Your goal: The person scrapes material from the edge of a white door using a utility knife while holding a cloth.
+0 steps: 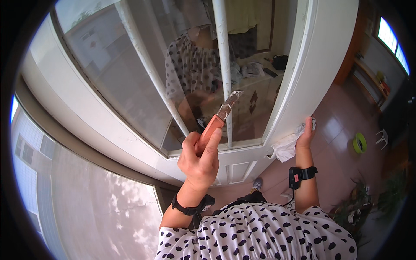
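My left hand [197,159] is wrapped round the orange handle of a small scraper [211,132]. Its worn, brownish blade points up and away, smeared with white, and overlaps a white bar [223,56] of the glazed door [318,60]. Whether the blade touches the bar or the glass, I cannot tell. On the right, my right hand [306,138] grips a crumpled white cloth [285,148] at the door's lower right edge. The thumb side shows; the other fingers are mostly hidden by the cloth and door.
Behind the glass pane [255,117], reflections mix with a cluttered surface. A pinkish tiled floor [331,125] lies right of the door, with a bright green basin [359,143], a white stool [382,137] and dark plants [357,199]. Paved ground [95,190] stretches outside, left.
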Demonstrator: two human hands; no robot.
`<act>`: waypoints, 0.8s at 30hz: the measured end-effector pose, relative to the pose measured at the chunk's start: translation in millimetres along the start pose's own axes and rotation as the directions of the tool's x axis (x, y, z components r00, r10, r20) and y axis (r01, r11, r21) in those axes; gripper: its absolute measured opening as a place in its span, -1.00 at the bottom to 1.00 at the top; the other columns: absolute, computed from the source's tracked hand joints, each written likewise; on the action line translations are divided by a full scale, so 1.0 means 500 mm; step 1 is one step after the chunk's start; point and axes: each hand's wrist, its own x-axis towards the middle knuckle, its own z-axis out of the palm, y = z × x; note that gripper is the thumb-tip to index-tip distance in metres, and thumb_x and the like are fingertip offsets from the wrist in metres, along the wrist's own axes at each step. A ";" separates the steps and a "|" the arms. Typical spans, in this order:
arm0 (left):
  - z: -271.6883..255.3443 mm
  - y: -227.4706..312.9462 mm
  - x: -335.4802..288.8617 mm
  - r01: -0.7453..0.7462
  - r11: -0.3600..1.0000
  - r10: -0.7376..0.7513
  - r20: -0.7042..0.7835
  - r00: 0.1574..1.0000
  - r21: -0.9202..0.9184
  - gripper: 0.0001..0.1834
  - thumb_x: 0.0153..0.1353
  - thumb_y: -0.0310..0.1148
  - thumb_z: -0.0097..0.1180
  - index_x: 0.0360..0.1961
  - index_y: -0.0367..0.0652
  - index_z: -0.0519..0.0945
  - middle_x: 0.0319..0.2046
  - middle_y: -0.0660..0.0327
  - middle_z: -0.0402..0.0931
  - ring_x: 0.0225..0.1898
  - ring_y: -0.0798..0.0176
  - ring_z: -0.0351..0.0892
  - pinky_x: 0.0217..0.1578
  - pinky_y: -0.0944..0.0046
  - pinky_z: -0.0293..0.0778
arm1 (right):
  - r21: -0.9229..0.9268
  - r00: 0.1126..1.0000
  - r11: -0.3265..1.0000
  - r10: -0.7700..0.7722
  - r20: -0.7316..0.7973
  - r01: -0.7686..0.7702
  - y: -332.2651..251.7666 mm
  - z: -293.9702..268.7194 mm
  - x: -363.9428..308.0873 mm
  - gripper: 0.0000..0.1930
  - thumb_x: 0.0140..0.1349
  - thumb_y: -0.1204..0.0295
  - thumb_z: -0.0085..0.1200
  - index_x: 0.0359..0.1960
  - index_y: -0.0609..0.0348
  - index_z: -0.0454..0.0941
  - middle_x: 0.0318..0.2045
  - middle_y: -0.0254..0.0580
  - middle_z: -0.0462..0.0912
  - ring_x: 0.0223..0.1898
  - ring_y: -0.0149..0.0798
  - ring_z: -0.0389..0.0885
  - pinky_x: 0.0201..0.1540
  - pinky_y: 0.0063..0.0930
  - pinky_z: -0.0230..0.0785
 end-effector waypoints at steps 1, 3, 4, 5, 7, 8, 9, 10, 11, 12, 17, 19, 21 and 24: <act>-0.005 -0.005 -0.005 0.006 1.000 -0.006 -0.009 1.000 -0.001 -0.43 -0.29 -0.63 0.23 -0.13 0.06 0.66 -0.35 0.15 0.39 -0.56 0.28 0.44 -0.64 0.40 0.38 | 0.003 1.000 1.000 0.002 0.003 -0.002 0.002 0.001 -0.004 -0.56 0.24 0.20 -0.06 -0.03 0.34 0.43 -0.12 -0.20 0.52 -0.10 -0.33 0.45 0.01 -0.47 0.25; -0.014 -0.009 0.008 0.042 0.999 -0.042 -0.031 0.999 -0.018 -0.44 -0.27 -0.64 0.23 -0.13 0.05 0.66 -0.35 0.14 0.39 -0.55 0.27 0.44 -0.64 0.40 0.38 | 0.004 1.000 1.000 -0.004 -0.022 0.004 0.008 0.008 -0.012 -0.58 0.24 0.20 -0.07 -0.04 0.33 0.43 -0.14 -0.20 0.52 -0.11 -0.34 0.45 0.00 -0.47 0.26; -0.021 -0.012 0.016 0.060 0.998 -0.062 -0.044 0.997 -0.029 -0.45 -0.25 -0.64 0.24 -0.13 0.04 0.66 -0.35 0.14 0.39 -0.55 0.27 0.44 -0.64 0.40 0.38 | 0.002 0.999 1.000 -0.009 -0.035 0.009 0.009 0.013 -0.016 -0.58 0.24 0.20 -0.07 -0.05 0.33 0.44 -0.15 -0.21 0.52 -0.11 -0.34 0.45 0.00 -0.47 0.26; -0.030 -0.015 0.021 0.088 0.995 -0.090 -0.030 0.996 -0.046 -0.47 -0.19 -0.65 0.23 -0.10 0.03 0.65 -0.36 0.12 0.38 -0.52 0.24 0.45 -0.60 0.39 0.39 | -0.002 0.999 1.000 -0.008 -0.039 0.008 0.007 0.018 -0.022 -0.59 0.24 0.21 -0.07 -0.05 0.33 0.44 -0.15 -0.21 0.52 -0.12 -0.34 0.45 -0.01 -0.47 0.26; -0.045 -0.020 0.033 0.139 0.988 -0.140 0.000 0.990 -0.073 -0.51 -0.06 -0.68 0.22 -0.06 -0.01 0.62 -0.37 0.09 0.36 -0.45 0.16 0.46 -0.51 0.36 0.42 | -0.004 0.999 1.000 -0.003 -0.049 0.002 -0.002 0.031 -0.031 -0.60 0.24 0.21 -0.07 -0.06 0.32 0.45 -0.16 -0.22 0.53 -0.12 -0.34 0.45 -0.02 -0.46 0.27; -0.049 -0.026 0.029 0.134 0.989 -0.134 -0.001 0.991 -0.061 -0.51 -0.06 -0.68 0.22 -0.06 -0.01 0.62 -0.37 0.10 0.36 -0.45 0.17 0.47 -0.51 0.36 0.42 | -0.003 0.998 1.000 0.007 -0.055 -0.008 -0.006 0.037 -0.036 -0.60 0.25 0.21 -0.07 -0.06 0.32 0.45 -0.16 -0.22 0.53 -0.12 -0.34 0.45 -0.02 -0.46 0.27; -0.052 -0.030 0.023 0.122 0.991 -0.123 -0.014 0.992 -0.051 -0.49 -0.11 -0.68 0.22 -0.08 0.00 0.63 -0.36 0.10 0.36 -0.48 0.20 0.46 -0.55 0.37 0.42 | -0.003 0.998 1.000 0.017 -0.060 -0.017 -0.012 0.042 -0.040 -0.60 0.25 0.22 -0.07 -0.07 0.32 0.46 -0.16 -0.22 0.53 -0.13 -0.34 0.46 -0.02 -0.46 0.27; -0.053 -0.035 0.014 0.110 0.993 -0.111 -0.028 0.993 -0.040 -0.48 -0.16 -0.67 0.22 -0.09 0.01 0.64 -0.36 0.11 0.37 -0.51 0.23 0.46 -0.58 0.38 0.41 | -0.002 0.997 1.000 0.027 -0.066 -0.027 -0.016 0.046 -0.044 -0.61 0.25 0.22 -0.07 -0.07 0.32 0.46 -0.16 -0.22 0.53 -0.13 -0.34 0.46 -0.03 -0.46 0.27; -0.057 -0.039 0.006 0.099 0.995 -0.100 -0.041 0.994 -0.028 -0.46 -0.21 -0.67 0.22 -0.11 0.02 0.66 -0.35 0.12 0.38 -0.54 0.26 0.46 -0.62 0.39 0.41 | -0.013 0.999 1.000 0.027 -0.034 -0.027 -0.013 0.041 -0.047 -0.60 0.27 0.21 -0.08 -0.04 0.30 0.45 -0.12 -0.22 0.52 -0.10 -0.33 0.45 0.01 -0.44 0.26; -0.064 -0.044 -0.002 0.101 0.995 -0.102 -0.028 0.994 -0.028 -0.46 -0.20 -0.68 0.21 -0.10 0.02 0.65 -0.35 0.11 0.38 -0.54 0.25 0.46 -0.61 0.40 0.41 | -0.022 1.000 0.999 0.027 0.000 -0.027 -0.009 0.034 -0.050 -0.60 0.28 0.20 -0.09 -0.01 0.28 0.43 -0.09 -0.22 0.50 -0.06 -0.32 0.44 0.04 -0.43 0.25; -0.113 -0.076 0.022 0.166 0.985 -0.170 -0.073 0.983 -0.053 -0.51 -0.10 -0.67 0.21 -0.07 -0.04 0.63 -0.35 0.09 0.37 -0.49 0.21 0.45 -0.54 0.38 0.42 | -0.042 1.000 0.999 0.007 0.021 -0.006 -0.007 0.041 -0.078 -0.58 0.29 0.17 -0.09 0.01 0.26 0.42 -0.06 -0.22 0.49 -0.04 -0.30 0.44 0.05 -0.42 0.25; -0.132 -0.088 0.023 0.219 0.973 -0.225 -0.086 0.970 -0.078 -0.57 0.00 -0.66 0.17 -0.05 -0.08 0.60 -0.33 0.06 0.36 -0.42 0.16 0.46 -0.43 0.33 0.45 | -0.054 1.000 0.999 0.001 -0.004 -0.002 -0.004 0.044 -0.089 -0.57 0.29 0.16 -0.09 0.01 0.26 0.42 -0.06 -0.22 0.49 -0.04 -0.30 0.44 0.05 -0.42 0.26; -0.151 -0.097 0.010 0.231 0.971 -0.235 -0.075 0.969 -0.059 -0.56 0.00 -0.67 0.16 -0.05 -0.09 0.60 -0.33 0.06 0.36 -0.42 0.17 0.46 -0.44 0.33 0.44 | -0.043 1.000 0.999 0.007 -0.006 -0.007 -0.004 0.046 -0.102 -0.57 0.29 0.15 -0.09 0.01 0.26 0.42 -0.06 -0.22 0.49 -0.04 -0.30 0.44 0.05 -0.41 0.26; -0.169 -0.098 -0.014 0.253 0.966 -0.255 -0.055 0.965 -0.050 -0.55 -0.02 -0.68 0.16 -0.05 -0.10 0.60 -0.34 0.06 0.36 -0.42 0.17 0.46 -0.44 0.33 0.44 | -0.031 1.000 0.999 0.012 -0.003 -0.012 -0.014 0.061 -0.117 -0.56 0.29 0.14 -0.09 0.01 0.26 0.42 -0.06 -0.22 0.49 -0.03 -0.29 0.44 0.06 -0.40 0.26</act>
